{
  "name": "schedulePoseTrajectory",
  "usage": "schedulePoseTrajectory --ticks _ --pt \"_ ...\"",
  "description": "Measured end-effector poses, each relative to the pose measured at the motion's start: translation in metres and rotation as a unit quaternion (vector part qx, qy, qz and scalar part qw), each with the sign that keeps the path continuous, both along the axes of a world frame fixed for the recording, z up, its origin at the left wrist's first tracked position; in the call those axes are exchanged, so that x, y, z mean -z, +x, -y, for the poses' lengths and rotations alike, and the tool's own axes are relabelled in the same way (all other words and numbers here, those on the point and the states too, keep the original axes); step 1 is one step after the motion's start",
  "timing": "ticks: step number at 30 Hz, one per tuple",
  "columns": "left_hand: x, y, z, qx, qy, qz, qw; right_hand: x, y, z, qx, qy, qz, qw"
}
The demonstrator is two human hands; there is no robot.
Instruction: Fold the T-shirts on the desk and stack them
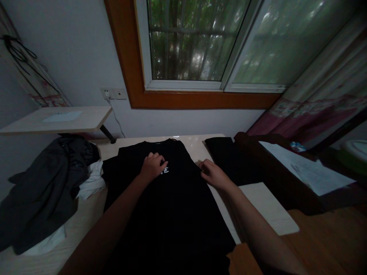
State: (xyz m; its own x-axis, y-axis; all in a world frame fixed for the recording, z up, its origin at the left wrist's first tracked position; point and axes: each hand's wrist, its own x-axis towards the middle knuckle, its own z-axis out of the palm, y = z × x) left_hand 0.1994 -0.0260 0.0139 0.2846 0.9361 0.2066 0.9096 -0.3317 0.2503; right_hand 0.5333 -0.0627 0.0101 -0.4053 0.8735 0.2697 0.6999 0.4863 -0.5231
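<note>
A black T-shirt [172, 206] with a small white print on its chest lies spread on the pale table, its collar toward the window. My left hand [153, 166] rests on the chest beside the print, its fingers loosely bent and a gap showing between thumb and forefinger. At the shirt's right edge, my right hand [212, 172] has its fingers curled in against the fabric, closed on the edge. The fingertips of that hand are partly hidden. To its right lies a folded black cloth [229, 152].
Dark and white clothes [48, 183] are heaped at the left, below a small raised shelf [86, 114]. A pale board [269, 206] sits at the right, near a dark brown surface with a white sheet [304, 168]. Behind the table are a window and a wall socket [113, 93].
</note>
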Motion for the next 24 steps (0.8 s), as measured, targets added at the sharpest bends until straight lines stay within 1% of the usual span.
schedulePoseTrajectory --ticks 5,9,12,13,15,17,21,23,24 --pt "0.001 0.036 0.006 -0.018 -0.047 0.055 0.997 0.005 0.002 0.001 0.018 0.022 0.032 0.999" --pt "0.001 0.048 0.005 -0.017 -0.087 0.123 0.989 0.007 0.004 0.002 0.041 0.043 0.069 0.996" --pt "0.001 0.048 0.006 -0.029 -0.125 0.188 0.974 0.006 0.003 0.002 0.046 0.049 0.082 0.994" --pt "0.001 0.046 0.007 -0.033 -0.145 0.225 0.963 0.005 0.003 0.002 0.046 0.048 0.083 0.994" --pt "0.000 0.042 0.011 -0.035 -0.192 0.307 0.931 0.004 0.003 0.002 0.047 0.044 0.082 0.995" --pt "-0.001 0.038 0.014 -0.026 -0.231 0.352 0.907 0.003 0.002 0.003 0.044 0.041 0.080 0.995" --pt "-0.003 0.031 0.018 -0.006 -0.292 0.356 0.888 0.003 0.004 0.004 0.003 0.044 0.061 0.997" --pt "-0.002 0.029 0.018 0.003 -0.307 0.335 0.891 0.002 0.005 0.004 -0.020 0.050 0.044 0.998" --pt "-0.001 0.027 0.018 0.009 -0.301 0.317 0.899 0.002 0.005 0.004 -0.027 0.052 0.036 0.998"
